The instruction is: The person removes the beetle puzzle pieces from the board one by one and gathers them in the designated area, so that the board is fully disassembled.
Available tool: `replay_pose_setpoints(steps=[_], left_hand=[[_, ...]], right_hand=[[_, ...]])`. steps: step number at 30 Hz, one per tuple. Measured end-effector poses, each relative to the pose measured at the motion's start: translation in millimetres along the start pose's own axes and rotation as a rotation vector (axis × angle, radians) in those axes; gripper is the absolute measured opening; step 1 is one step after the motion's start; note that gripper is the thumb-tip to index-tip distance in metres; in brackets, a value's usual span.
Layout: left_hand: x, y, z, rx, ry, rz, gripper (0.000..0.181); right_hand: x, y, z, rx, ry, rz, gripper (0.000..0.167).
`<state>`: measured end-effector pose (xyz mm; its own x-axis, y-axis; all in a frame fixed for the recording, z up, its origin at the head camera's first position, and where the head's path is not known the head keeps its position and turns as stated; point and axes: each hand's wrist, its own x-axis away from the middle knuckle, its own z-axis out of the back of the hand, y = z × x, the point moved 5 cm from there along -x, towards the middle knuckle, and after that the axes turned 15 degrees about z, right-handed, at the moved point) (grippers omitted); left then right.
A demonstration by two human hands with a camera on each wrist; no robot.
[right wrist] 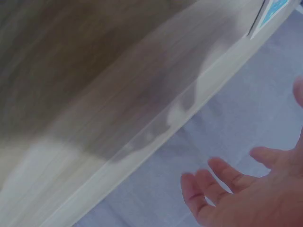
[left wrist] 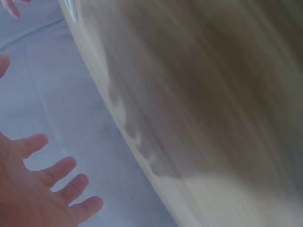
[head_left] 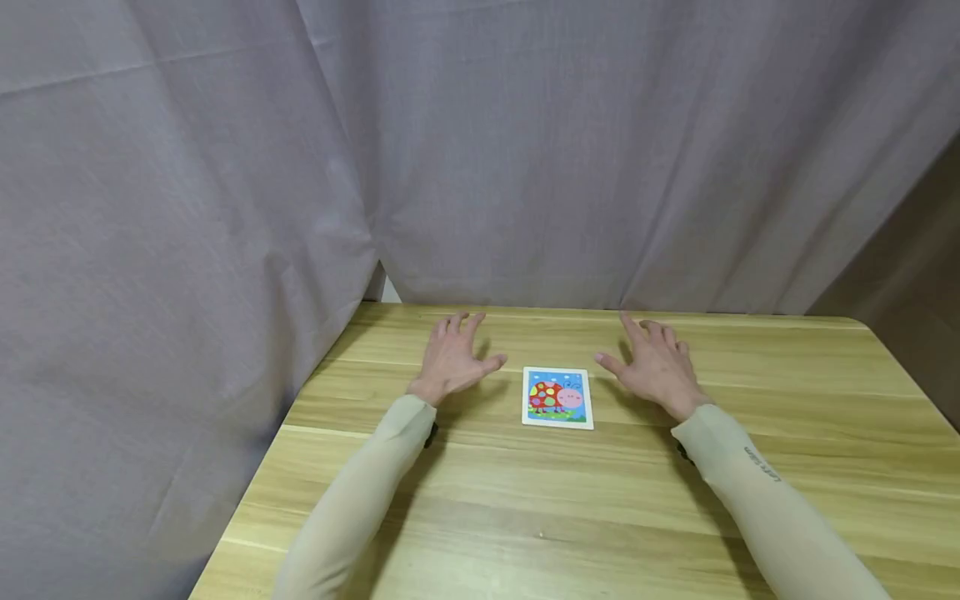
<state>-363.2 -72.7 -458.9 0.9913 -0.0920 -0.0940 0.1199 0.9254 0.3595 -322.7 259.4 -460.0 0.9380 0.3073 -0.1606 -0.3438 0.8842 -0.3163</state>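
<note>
A flat, white-bordered ladybug picture (head_left: pixel 557 398) lies face up on the wooden table, between the two hands; whether it is a card or a small puzzle board I cannot tell. To its left is my left hand (head_left: pixel 453 357), fingers spread and relaxed, holding nothing. My right hand (head_left: pixel 656 367) hovers on the other side, likewise spread, with its thumb toward the picture. Neither hand touches it. Only a corner of the picture (right wrist: pixel 271 14) enters the right wrist view, and a sliver of it the left wrist view. Both palms show bare in the wrist views.
The wooden table (head_left: pixel 525 517) has a rounded far right corner. A grey curtain (head_left: pixel 510 167) hangs behind its far edge and along the left side. A brown surface (head_left: pixel 900 267) is at the right. Shadows of the arms fall on the tabletop.
</note>
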Motion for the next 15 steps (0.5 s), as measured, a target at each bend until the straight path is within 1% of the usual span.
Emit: replay_pose_setpoints(steps=[4,7,9,12,15], left_hand=[[3.7,7.1,-1.7,-0.013,-0.034,-0.006,0.089],[6.0,11.9,-5.3,-0.018,-0.074,-0.004,0.087],[7.2,15.7,-7.9,-0.005,-0.102,-0.001,0.087],[9.4,22.3,-11.3,0.038,-0.139,0.000,0.087],[12.4,29.2,-15.1,0.061,-0.172,-0.005,0.088]], right_hand=[[0.6,-11.8,-4.0,-0.039,-0.012,0.019,0.088],[0.9,-19.3,-8.2,-0.093,-0.028,0.035,0.077],[0.7,-23.1,-11.0,-0.143,-0.031,0.049,0.069],[-1.2,-27.2,-15.0,-0.195,-0.022,0.088,0.055],[-3.2,-31.3,-19.8,-0.221,-0.022,0.126,0.042]])
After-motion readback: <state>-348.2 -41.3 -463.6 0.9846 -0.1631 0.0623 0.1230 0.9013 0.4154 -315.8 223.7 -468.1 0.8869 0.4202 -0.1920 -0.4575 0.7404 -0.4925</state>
